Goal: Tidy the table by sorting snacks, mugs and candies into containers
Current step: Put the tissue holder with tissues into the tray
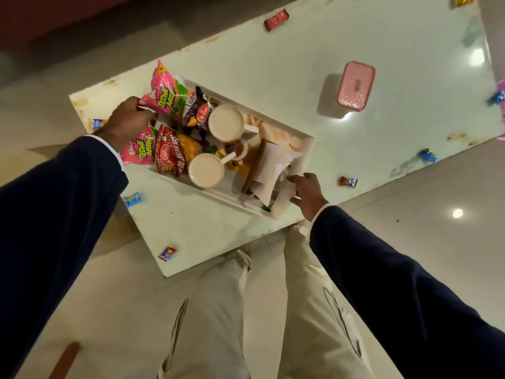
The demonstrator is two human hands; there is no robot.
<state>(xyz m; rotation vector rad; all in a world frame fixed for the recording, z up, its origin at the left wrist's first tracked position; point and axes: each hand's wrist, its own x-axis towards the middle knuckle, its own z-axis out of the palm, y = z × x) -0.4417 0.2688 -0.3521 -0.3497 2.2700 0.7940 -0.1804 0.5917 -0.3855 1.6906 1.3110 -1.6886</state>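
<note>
A white rectangular tray (307, 144) lies on the pale table (382, 160). It holds two cream mugs (226, 123) (206, 170), pink snack packets (166, 91) (139, 150), a red snack packet (169, 154), a dark packet (198, 110) and some paper. My left hand (127, 123) grips the tray's left end beside the pink packet. My right hand (307, 192) holds the tray's right end. Loose candies (132, 199) (167, 253) (348, 182) (427, 155) lie scattered on the table.
A pink lidded container (355, 86) stands on the table beyond the tray. A red candy bar (276, 19) lies near the far edge, a gold candy (461, 1) at the far corner, a blue candy (496, 98) at the right. My legs stand against the table's near edge.
</note>
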